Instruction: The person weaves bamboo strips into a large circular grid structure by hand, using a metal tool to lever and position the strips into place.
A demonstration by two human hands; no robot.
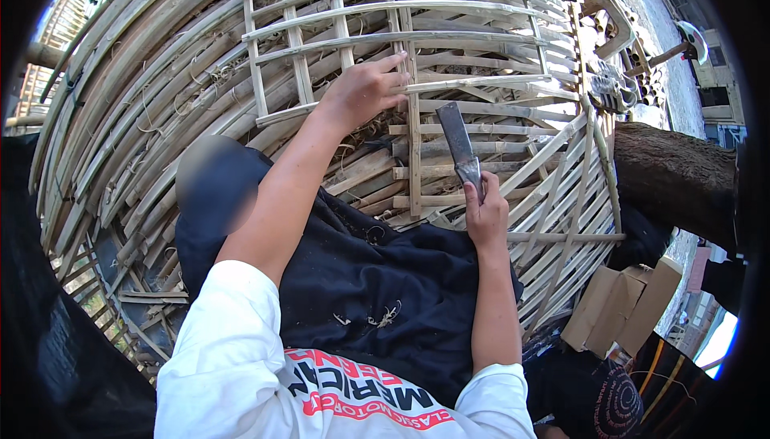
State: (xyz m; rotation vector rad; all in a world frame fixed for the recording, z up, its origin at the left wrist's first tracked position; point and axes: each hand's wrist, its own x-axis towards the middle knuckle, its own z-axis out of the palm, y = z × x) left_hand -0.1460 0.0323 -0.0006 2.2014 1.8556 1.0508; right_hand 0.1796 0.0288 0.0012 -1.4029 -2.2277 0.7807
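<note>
My left hand (pixel 369 93) reaches to a lattice of pale bamboo (pixel 339 16), its fingers bent around the lowest crosswise bamboo strip (pixel 480 84) where that meets an upright slat (pixel 414 154). The thumb is hidden. In my right hand (pixel 487 216) is a flat metal-bladed knife (pixel 457 136). Its broad, square-ended blade points up and slightly left, apart from the lattice. My fist covers most of the grip. Dark cloth (pixel 361 267) lies over my lap, with a few curled shavings (pixel 388 315) on it.
Split bamboo strips (pixel 120 126) are piled beyond and to the left. A woven bamboo panel (pixel 565 238) stands on the right, near a thick trunk (pixel 678 174). At the lower right are a cardboard box (pixel 618 307) and part of another person in a dark shirt (pixel 589 395).
</note>
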